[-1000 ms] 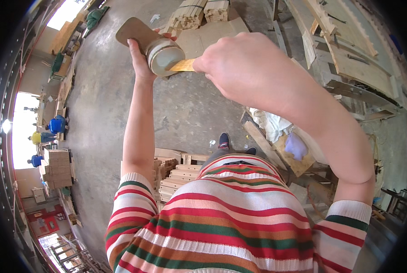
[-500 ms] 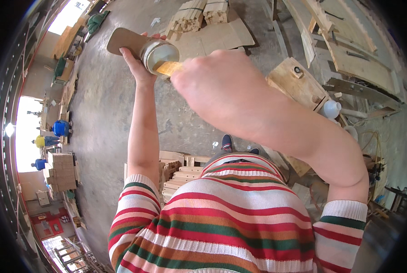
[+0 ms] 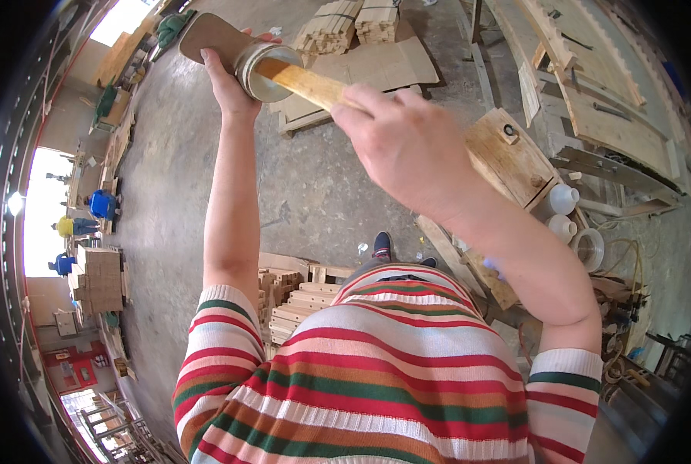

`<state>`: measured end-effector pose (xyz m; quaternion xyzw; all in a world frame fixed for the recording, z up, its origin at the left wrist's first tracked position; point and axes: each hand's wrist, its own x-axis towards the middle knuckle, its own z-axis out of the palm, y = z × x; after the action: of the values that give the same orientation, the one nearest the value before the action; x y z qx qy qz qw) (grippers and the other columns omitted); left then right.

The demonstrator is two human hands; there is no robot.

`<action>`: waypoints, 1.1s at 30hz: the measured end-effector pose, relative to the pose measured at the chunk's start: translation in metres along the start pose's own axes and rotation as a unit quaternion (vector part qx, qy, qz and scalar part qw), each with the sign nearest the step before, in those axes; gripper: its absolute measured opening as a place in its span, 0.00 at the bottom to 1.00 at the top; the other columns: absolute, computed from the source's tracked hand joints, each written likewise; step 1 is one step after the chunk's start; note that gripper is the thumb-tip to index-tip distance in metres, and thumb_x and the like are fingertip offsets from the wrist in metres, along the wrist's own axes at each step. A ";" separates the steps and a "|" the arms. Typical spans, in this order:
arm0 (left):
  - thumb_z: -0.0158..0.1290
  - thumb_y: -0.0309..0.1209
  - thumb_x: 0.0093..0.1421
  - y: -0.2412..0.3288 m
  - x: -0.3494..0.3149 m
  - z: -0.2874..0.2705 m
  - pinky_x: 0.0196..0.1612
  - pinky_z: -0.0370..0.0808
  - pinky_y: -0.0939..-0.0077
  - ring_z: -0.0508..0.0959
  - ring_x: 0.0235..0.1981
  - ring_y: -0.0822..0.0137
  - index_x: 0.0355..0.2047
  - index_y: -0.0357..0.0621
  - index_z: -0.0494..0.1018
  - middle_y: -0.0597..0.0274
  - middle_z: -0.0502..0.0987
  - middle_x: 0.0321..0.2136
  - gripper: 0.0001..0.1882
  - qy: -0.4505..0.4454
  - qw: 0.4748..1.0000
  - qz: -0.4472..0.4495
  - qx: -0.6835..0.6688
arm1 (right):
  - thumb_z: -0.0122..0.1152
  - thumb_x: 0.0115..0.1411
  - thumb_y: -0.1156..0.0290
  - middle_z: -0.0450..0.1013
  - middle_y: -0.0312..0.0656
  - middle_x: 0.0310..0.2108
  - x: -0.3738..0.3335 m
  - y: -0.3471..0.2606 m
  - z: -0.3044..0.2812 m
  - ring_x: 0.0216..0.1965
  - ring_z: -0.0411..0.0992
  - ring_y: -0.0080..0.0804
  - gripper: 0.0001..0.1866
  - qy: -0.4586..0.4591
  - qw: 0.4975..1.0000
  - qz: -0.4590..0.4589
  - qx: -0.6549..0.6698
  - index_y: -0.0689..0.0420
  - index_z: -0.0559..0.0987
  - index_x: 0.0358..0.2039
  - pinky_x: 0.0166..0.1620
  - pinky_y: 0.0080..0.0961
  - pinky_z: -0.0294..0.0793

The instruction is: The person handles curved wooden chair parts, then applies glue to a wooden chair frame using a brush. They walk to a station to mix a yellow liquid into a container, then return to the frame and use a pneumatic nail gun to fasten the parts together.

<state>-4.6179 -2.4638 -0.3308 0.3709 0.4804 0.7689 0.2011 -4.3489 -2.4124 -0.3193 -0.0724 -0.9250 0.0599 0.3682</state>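
Note:
My left hand [image 3: 235, 94] is raised at the upper left, wrapped round a whitish open-mouthed jar [image 3: 270, 92] and a flat brown piece with rounded corners [image 3: 209, 40]. Its thumb lies across the brown piece. Whether jar and brown piece are joined, I cannot tell. The jar is tilted, its mouth turned toward my right hand [image 3: 403, 143]. That hand pinches the near end of a flat yellowish wooden stick [image 3: 312, 85]. The stick's far end goes into the jar, where its tip is hidden.
Bundled wood strips [image 3: 328, 29] lie on cardboard [image 3: 396, 62] ahead. Slatted wooden pieces [image 3: 303, 309] stack up near my feet. To the right are a wooden box [image 3: 508, 158], white plastic bottles [image 3: 563, 199] and a long frame [image 3: 608, 116]. People [image 3: 102, 203] stand far left.
My right hand has drawn back to the right and slightly down, showing much more of the stick. The left hand, with the jar and brown piece, has risen slightly.

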 end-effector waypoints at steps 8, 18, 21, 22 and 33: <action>0.24 0.60 0.62 -0.001 0.004 0.004 0.47 0.72 0.55 0.74 0.43 0.47 0.49 0.35 0.60 0.42 0.73 0.39 0.38 -0.023 1.000 0.000 -0.010 | 0.57 0.45 0.74 0.70 0.37 0.25 -0.006 0.005 0.002 0.23 0.72 0.35 0.03 0.006 1.000 0.008 0.019 0.56 0.75 0.24 0.23 0.26 0.75; 0.26 0.63 0.60 -0.007 0.003 0.000 0.49 0.70 0.52 0.73 0.44 0.44 0.51 0.35 0.59 0.42 0.73 0.41 0.40 -0.002 1.000 -0.001 0.005 | 0.58 0.51 0.71 0.72 0.31 0.37 -0.013 0.010 0.008 0.26 0.71 0.32 0.07 -0.090 0.995 0.039 0.007 0.54 0.77 0.32 0.29 0.25 0.74; 0.26 0.63 0.60 -0.006 0.008 -0.004 0.49 0.70 0.53 0.73 0.45 0.45 0.50 0.35 0.59 0.42 0.73 0.40 0.40 -0.005 1.000 0.010 -0.006 | 0.57 0.48 0.73 0.71 0.35 0.31 -0.008 0.014 0.007 0.25 0.72 0.33 0.05 -0.035 0.999 0.023 0.030 0.56 0.76 0.28 0.26 0.26 0.74; 0.25 0.62 0.61 -0.005 0.010 -0.007 0.48 0.70 0.54 0.73 0.44 0.46 0.50 0.35 0.59 0.42 0.73 0.40 0.39 -0.007 1.000 0.007 -0.011 | 0.56 0.47 0.74 0.71 0.37 0.28 -0.005 0.015 0.008 0.24 0.72 0.33 0.04 -0.010 0.999 0.017 0.040 0.57 0.76 0.25 0.24 0.26 0.74; 0.24 0.61 0.61 -0.029 0.046 -0.048 0.47 0.72 0.57 0.74 0.43 0.49 0.48 0.35 0.61 0.44 0.73 0.39 0.38 -0.004 0.999 -0.020 -0.043 | 0.55 0.48 0.75 0.70 0.38 0.28 0.031 0.012 0.063 0.24 0.72 0.35 0.03 -0.065 0.997 0.032 0.003 0.58 0.74 0.26 0.24 0.28 0.75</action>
<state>-4.6854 -2.4480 -0.3512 0.3555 0.4537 0.7828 0.2344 -4.4136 -2.3984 -0.3465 -0.0969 -0.9439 0.0787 0.3058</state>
